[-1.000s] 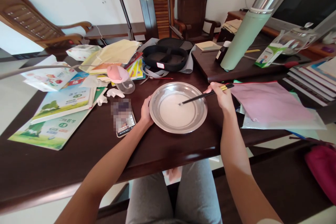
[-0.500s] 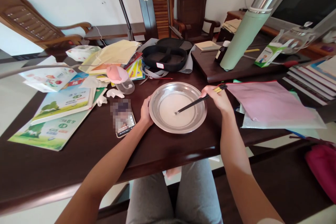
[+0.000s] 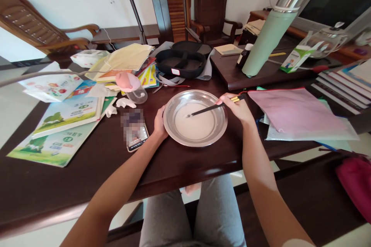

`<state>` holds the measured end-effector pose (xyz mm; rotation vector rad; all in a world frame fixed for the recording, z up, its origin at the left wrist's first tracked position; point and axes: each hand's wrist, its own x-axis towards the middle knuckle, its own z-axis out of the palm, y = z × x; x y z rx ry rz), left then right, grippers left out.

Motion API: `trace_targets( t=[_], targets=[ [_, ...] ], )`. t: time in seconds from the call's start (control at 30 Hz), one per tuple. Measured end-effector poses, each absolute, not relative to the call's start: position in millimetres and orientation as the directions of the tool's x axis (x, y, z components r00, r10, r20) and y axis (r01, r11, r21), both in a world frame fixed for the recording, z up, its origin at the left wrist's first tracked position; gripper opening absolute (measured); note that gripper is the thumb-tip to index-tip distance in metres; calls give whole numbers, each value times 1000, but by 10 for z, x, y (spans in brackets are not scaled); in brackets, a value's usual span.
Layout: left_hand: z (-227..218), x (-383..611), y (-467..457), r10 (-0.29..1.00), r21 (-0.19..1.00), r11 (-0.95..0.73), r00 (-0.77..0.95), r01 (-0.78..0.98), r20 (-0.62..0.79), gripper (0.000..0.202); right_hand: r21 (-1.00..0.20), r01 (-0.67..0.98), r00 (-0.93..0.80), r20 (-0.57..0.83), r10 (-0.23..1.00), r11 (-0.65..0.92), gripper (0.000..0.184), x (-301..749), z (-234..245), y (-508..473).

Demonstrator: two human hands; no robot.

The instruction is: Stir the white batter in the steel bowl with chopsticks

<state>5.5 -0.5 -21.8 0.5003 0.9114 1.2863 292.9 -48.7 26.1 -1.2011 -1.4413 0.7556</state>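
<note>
A round stainless steel bowl (image 3: 195,141) stands on the dark wooden table near its front edge. Whitish liquid (image 3: 197,125) covers its bottom. My left hand (image 3: 160,123) grips the bowl's left rim, with its fingers partly hidden beyond the wall. Black chopsticks (image 3: 207,109) with yellow bands near the top are pinched in my right hand (image 3: 236,108), above the bowl's right rim. They slant down to the left, and their tips meet the liquid left of its middle. Just left of my left hand lies a phone (image 3: 135,131), its screen partly blurred.
A pink-lidded clear cup (image 3: 131,87) and crumpled white tissues (image 3: 125,103) sit behind the phone. Workbooks (image 3: 66,123) spread over the left side. An open black case (image 3: 182,61) lies behind the bowl. To the right are a pink pouch (image 3: 292,110) and a tall green thermos (image 3: 266,40).
The chopsticks' tips have moved left and slightly away from me through the liquid. My right hand has shifted slightly left with them, while my left hand stays on the bowl.
</note>
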Motion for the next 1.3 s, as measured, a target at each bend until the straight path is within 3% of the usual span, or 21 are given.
trace_targets(
  t=[0.13,0.33,0.53,0.73,0.93,1.1,1.3],
  targets=[
    [-210,66,-7,955,755,249,25,-607,-295,22,-920,237,261,368,892,311,50,2985,262,-489],
    [-218,62,-2,958,760,240,22,-604,-285,21,-922,246,26,314,949,298,44,2903,263,-490],
    [-231,61,4,958,759,239,22,-605,-284,21,-921,237,256,365,895,308,49,2986,246,-481],
    [-236,58,4,955,759,254,33,-599,-293,19,-916,258,9,319,948,306,46,2877,275,-491],
    [-243,63,7,957,768,229,-5,-599,-289,20,-916,245,263,378,888,318,51,2972,266,-489],
    [-232,63,2,951,752,252,13,-609,-308,18,-919,247,10,319,948,307,44,2892,264,-490],
    [-234,61,1,957,762,236,7,-603,-291,18,-905,271,248,395,885,328,49,2971,249,-499]
  ],
)
